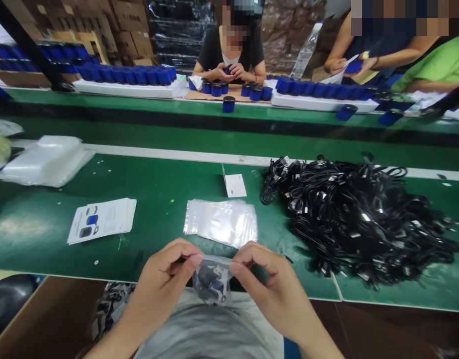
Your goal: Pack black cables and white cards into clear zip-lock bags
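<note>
A small clear zip bag (211,281) hangs between my two hands at the front edge of the green bench. Inside it show a dark coiled cable and a printed paper, partly blurred. My left hand (171,271) pinches the bag's upper left corner between thumb and fingers. At the upper right corner, my right hand (261,271) pinches it the same way. Just beyond the hands lies a stack of flat clear bags (222,222). Left of that is a pile of printed leaflets (102,219), and to the right a large heap of black cables (356,214).
A folded white card (235,185) stands behind the flat bags. Bundled plastic bags (46,159) lie at far left. Across the green conveyor (158,129), people handle blue jars (128,75) set on white trays. A bottle (306,52) stands there. Below the bench edge sits an open carton (65,314).
</note>
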Available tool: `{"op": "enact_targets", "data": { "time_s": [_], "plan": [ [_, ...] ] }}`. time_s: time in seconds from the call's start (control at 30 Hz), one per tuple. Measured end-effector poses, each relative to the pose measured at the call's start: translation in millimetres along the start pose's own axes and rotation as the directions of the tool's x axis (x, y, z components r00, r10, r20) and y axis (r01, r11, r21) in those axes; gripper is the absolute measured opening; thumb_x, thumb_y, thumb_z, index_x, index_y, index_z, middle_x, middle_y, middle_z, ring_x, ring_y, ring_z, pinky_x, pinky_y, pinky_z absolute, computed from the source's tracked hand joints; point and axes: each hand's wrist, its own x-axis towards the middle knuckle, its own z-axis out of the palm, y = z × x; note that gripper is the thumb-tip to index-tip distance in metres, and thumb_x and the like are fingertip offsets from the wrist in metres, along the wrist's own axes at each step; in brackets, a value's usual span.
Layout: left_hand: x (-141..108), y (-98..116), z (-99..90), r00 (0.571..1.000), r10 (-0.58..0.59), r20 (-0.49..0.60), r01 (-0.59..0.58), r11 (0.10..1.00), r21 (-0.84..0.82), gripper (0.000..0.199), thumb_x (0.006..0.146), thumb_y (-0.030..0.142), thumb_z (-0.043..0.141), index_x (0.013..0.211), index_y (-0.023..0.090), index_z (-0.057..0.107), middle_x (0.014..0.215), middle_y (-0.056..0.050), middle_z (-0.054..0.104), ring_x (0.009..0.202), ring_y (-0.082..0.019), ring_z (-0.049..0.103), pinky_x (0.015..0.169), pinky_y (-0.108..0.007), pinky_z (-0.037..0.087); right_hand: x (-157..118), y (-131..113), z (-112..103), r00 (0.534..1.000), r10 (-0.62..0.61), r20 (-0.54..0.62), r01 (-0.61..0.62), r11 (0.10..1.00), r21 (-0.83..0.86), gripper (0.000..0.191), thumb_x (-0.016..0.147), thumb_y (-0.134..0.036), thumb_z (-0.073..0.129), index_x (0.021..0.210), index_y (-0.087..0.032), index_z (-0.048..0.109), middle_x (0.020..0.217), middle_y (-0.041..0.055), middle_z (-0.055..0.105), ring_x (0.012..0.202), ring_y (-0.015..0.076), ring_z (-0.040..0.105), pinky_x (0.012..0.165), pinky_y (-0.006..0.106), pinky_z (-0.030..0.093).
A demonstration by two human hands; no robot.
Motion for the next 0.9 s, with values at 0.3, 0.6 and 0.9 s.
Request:
{"op": "enact_targets", "data": {
  "time_s": [0.3, 0.6, 0.9],
  "plan": [
    [0.7, 0.5, -4.0, 0.994, 0.105, -0.014, -0.104, 0.991, 0.081, 0.019, 0.089, 0.025, 0.050, 0.078, 0.022, 0.065, 0.074, 0.003, 0.062, 0.065, -0.010, 0.059, 0.058, -0.017, 0.044, 1.3, 0.9, 1.6, 0.997, -0.043, 0.063, 0.044, 0.999, -0.010, 0.016, 0.089, -0.017, 0.050, 0.077, -0.019, 0.061, 0.074, -0.0001, 0.059, 0.069, 0.0125, 0.055, 0.064, 0.023, 0.040],
    [0.9, 6.4, -8.1, 0.993, 0.115, 0.003, -0.114, 0.974, 0.196, 0.017, 0.090, 0.023, 0.048, 0.081, 0.020, 0.062, 0.082, 0.000, 0.064, 0.076, -0.014, 0.061, 0.070, -0.021, 0.045, 4.9, 1.2, 4.8, 0.999, -0.038, 0.012, 0.038, 0.999, -0.001, 0.015, 0.088, -0.018, 0.053, 0.078, -0.018, 0.064, 0.073, 0.0010, 0.061, 0.069, 0.0134, 0.056, 0.064, 0.024, 0.042],
    [3.1, 2.6, -6.7, 0.989, 0.052, 0.136, -0.072, 0.987, 0.141, 0.016, 0.090, 0.027, 0.051, 0.081, 0.022, 0.064, 0.077, 0.001, 0.062, 0.070, -0.013, 0.059, 0.063, -0.021, 0.044, 2.6, 3.6, 14.9, 0.997, -0.079, 0.007, 0.079, 0.991, -0.104, 0.015, 0.088, -0.017, 0.050, 0.076, -0.019, 0.059, 0.071, 0.0001, 0.059, 0.067, 0.0131, 0.054, 0.063, 0.024, 0.039]
  ]
}}
